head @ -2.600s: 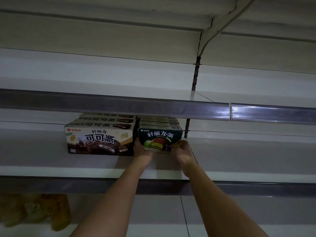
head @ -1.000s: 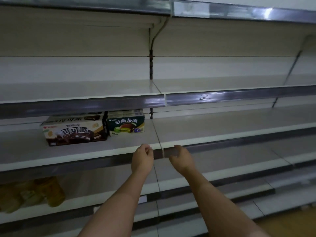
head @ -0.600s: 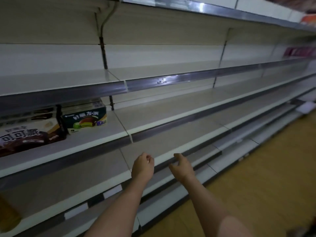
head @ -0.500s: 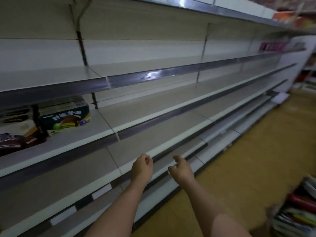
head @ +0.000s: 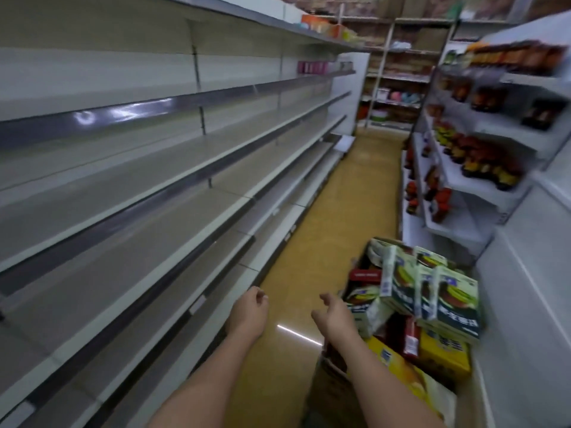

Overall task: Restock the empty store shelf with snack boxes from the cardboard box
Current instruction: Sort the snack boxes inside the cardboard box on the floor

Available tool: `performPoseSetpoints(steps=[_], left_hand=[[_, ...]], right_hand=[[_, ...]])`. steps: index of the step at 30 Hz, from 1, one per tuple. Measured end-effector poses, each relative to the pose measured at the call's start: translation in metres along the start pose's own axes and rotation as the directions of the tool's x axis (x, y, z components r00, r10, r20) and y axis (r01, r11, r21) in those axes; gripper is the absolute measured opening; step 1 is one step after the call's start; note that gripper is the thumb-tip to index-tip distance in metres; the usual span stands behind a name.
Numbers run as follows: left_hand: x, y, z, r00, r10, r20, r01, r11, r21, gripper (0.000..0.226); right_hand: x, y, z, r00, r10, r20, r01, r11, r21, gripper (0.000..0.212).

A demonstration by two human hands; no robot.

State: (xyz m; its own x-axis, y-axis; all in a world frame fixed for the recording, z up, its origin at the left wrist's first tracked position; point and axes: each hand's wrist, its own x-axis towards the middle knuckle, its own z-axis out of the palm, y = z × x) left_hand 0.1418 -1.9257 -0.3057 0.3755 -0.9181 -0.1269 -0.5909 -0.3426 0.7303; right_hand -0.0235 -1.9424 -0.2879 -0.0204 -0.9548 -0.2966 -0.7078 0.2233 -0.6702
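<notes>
Both grips held nothing: left hand [head: 248, 310] loosely curled, right hand [head: 335, 313] open, near the cardboard box [head: 332, 393] full of snack boxes [head: 445, 299]; shelf [head: 129, 236] at left lay bare, so most restocking remained.

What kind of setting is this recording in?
Most likely a small grocery store aisle: long tiered metal shelves on the left, bottled goods lined up on the facing rack, and a cardboard box of snack boxes on the floor. Both hands are held out, holding nothing.
</notes>
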Motion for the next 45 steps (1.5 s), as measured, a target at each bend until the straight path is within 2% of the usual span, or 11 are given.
performPoseSetpoints(steps=[5,9,17,21,25,28,34,38,45], left_hand=[[-0.008,0.049,0.064,0.994,0.038,0.098,-0.042,0.998,0.038,0.026],[-0.013,0.074,0.106,0.986,0.045,0.158,-0.051,0.998,0.033,0.027],[-0.009,0.098,0.171,0.971,-0.023,0.237,0.014,0.999,0.037,0.025],[0.002,0.1,0.195,0.953,-0.012,0.304,0.005,1.0,0.023,0.046],[0.017,0.096,0.209,0.937,0.02,0.349,-0.062,0.992,0.11,0.074],[0.028,0.092,0.215,0.92,0.014,0.393,-0.077,0.987,0.144,0.087],[0.047,0.08,0.227,0.857,0.033,0.515,-0.16,0.966,0.204,0.097],[0.05,0.077,0.235,0.835,0.045,0.549,-0.192,0.958,0.213,0.095],[0.046,0.074,0.236,0.866,0.091,0.492,-0.213,0.957,0.199,0.081]], right_hand=[[0.019,0.055,-0.053,0.997,0.077,-0.022,-0.076,0.997,0.009,0.047],[0.034,0.09,-0.081,0.996,0.092,-0.016,-0.092,0.996,-0.008,0.053],[0.058,0.133,-0.099,0.992,0.126,-0.021,-0.126,0.992,-0.001,0.053],[0.076,0.139,-0.095,0.991,0.133,0.006,-0.133,0.991,0.007,0.054],[0.093,0.139,-0.088,0.988,0.15,0.045,-0.15,0.989,0.001,0.05],[0.103,0.138,-0.079,0.988,0.149,0.05,-0.15,0.989,0.017,0.049],[0.11,0.14,-0.066,0.993,0.108,0.035,-0.107,0.993,-0.041,0.072],[0.111,0.14,-0.064,0.996,0.083,0.023,-0.082,0.995,-0.051,0.069],[0.116,0.136,-0.066,0.998,0.057,0.039,-0.054,0.997,-0.058,0.065]])
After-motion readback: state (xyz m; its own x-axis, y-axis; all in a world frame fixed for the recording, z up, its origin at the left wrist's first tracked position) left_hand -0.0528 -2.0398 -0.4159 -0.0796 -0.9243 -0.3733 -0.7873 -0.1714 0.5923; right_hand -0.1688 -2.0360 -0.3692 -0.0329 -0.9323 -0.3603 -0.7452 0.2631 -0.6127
